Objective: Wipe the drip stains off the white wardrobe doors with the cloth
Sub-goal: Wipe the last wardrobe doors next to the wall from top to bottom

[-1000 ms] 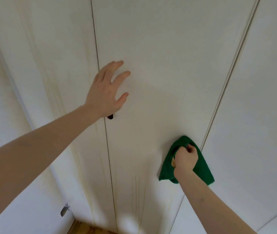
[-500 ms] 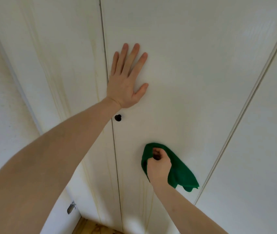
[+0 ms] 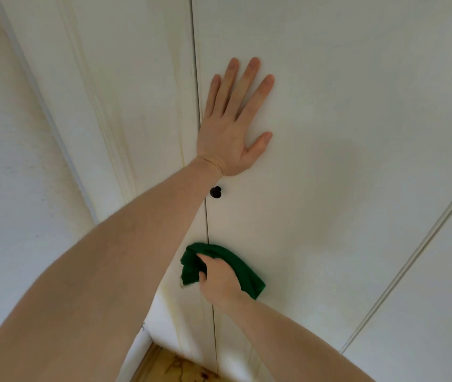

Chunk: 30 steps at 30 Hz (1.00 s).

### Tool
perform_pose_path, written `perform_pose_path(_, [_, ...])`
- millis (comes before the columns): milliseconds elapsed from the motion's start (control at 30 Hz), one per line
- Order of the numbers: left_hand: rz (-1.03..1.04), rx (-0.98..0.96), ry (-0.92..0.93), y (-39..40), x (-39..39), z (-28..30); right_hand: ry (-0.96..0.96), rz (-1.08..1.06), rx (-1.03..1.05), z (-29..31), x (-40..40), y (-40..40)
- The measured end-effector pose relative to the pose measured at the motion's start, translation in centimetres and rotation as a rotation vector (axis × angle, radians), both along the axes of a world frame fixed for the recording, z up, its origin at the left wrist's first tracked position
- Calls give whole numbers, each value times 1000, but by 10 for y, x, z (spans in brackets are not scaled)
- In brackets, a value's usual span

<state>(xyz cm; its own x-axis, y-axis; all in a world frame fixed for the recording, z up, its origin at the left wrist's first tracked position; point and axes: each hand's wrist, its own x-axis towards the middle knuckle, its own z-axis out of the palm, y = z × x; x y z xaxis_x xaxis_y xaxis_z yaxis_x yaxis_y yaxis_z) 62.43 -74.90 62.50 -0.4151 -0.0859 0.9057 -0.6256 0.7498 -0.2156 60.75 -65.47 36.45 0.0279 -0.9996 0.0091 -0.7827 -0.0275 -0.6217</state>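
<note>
Two white wardrobe doors meet at a dark vertical gap. My left hand (image 3: 234, 125) lies flat with straight fingers on the middle door (image 3: 329, 133), just above a small black knob (image 3: 215, 192). My right hand (image 3: 219, 279) grips a bunched green cloth (image 3: 242, 267) and holds it against the same door, low down, right at the gap. Yellowish drip stains (image 3: 114, 128) run down the left door (image 3: 125, 78), and fainter streaks show near the doors' lower edge below the cloth.
A third white panel (image 3: 439, 285) stands to the right behind a moulded edge. A white wall (image 3: 7, 188) lies to the left. A strip of wooden floor (image 3: 175, 368) shows at the bottom. My left forearm crosses the lower left door.
My right hand has swept the cloth leftwards across the middle door, from its right edge to the gap. My left hand went from hovering with bent fingers to flat on the door.
</note>
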Motion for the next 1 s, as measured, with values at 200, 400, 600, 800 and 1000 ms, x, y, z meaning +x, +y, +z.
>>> perform_pose_path(200, [12, -5, -1, 0, 0, 0, -37, -41, 144, -18, -33, 13])
perform_pose_path(400, [3, -1, 0, 1, 1, 0, -112, -285, 134, -38, -93, 59])
perform_pose_path(600, [4, -10, 1, 1, 0, 0, -32, -656, 136, -51, -162, 117])
perform_pose_path(800, [-1, -10, 1, 2, 0, 0, -147, -839, 79, -58, -185, 145])
perform_pose_path(1000, [0, -6, 5, 1, -1, 0, -358, -841, -36, -48, -149, 131])
